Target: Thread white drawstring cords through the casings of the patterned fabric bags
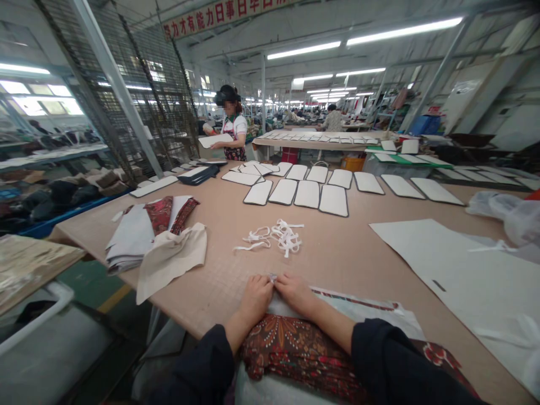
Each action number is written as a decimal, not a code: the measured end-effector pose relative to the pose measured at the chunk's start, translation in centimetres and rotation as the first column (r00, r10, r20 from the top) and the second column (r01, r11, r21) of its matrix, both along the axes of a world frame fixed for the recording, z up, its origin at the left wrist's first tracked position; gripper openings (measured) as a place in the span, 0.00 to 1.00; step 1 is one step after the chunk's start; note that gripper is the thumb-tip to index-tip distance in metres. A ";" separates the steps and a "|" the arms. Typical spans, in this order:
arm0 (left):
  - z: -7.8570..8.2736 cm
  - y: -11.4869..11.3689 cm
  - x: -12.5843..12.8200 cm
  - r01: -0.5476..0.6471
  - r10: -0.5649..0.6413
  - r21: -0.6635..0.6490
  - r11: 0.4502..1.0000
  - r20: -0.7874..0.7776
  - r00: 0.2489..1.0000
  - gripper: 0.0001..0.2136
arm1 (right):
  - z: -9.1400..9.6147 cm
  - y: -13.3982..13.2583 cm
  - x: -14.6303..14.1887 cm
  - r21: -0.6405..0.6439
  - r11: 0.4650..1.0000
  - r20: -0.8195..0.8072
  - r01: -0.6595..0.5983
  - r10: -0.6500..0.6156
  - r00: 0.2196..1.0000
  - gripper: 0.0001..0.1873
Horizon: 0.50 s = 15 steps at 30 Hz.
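Note:
My left hand (pixel 256 295) and my right hand (pixel 297 293) meet over the near edge of the table, with fingers closed. Between their fingertips shows a small pale, crumpled bit (pixel 273 278), too small to name. Below my forearms lies a brown and red floral fabric (pixel 291 346), bunched in folds. A whitish sheet (pixel 363 306) with a narrow patterned strip along it extends from under my right hand. Just beyond my hands, white fabric strips (pixel 287 235) lie in a loose tangle on the brown tabletop (pixel 223 236).
Stacked pale sheets with patterned cloth (pixel 130 233) and a beige cloth (pixel 172 256) lie left. Several white panels with dark edges (pixel 307 194) cover the far side. A large white sheet (pixel 447 264) lies right. Across the table, a person (pixel 234 132) holds a white panel.

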<state>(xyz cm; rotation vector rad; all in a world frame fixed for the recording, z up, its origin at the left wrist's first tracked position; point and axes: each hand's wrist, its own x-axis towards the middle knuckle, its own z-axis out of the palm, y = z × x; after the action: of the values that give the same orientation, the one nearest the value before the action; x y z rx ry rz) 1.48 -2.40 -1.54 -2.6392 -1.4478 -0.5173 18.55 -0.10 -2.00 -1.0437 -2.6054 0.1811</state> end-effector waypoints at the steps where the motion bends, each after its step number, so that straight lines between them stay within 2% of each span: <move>1: 0.0 0.0 0.0 0.006 -0.006 0.004 1.000 -0.007 1.000 0.06 | 0.1 -0.1 0.1 0.012 1.000 0.019 -0.026 0.026 0.999 0.08; 3: 0.2 0.2 0.0 0.050 -0.049 0.011 0.999 -0.029 0.998 0.06 | 0.4 -0.1 0.1 -0.007 1.000 0.023 -0.003 0.004 1.000 0.09; 5: 0.3 0.5 0.0 0.128 -0.127 0.011 0.992 -0.060 0.990 0.05 | 0.7 -0.3 0.0 -0.038 0.995 0.014 0.087 -0.087 0.996 0.11; 8: 0.3 0.9 0.0 0.212 -0.211 -0.002 0.977 -0.104 0.972 0.05 | 1.3 -1.2 0.6 -0.035 0.983 0.090 0.178 -0.174 0.981 0.11; 11: 0.3 1.1 0.0 0.219 -0.221 -0.028 0.975 -0.128 0.967 0.06 | 2.1 -2.7 3.1 -0.031 0.980 0.214 0.198 -0.187 0.959 0.10; 15: 0.5 0.6 0.0 0.184 -0.189 -0.054 0.981 -0.109 0.976 0.06 | 3.1 -3.5 6.7 -0.093 0.962 0.288 0.256 -0.220 0.932 0.12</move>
<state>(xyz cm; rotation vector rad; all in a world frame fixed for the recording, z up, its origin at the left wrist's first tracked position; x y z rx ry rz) 1.47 -1.76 -1.01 -2.8048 -1.2006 -0.3467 25.27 -3.58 1.06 -1.5199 -2.7040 0.1571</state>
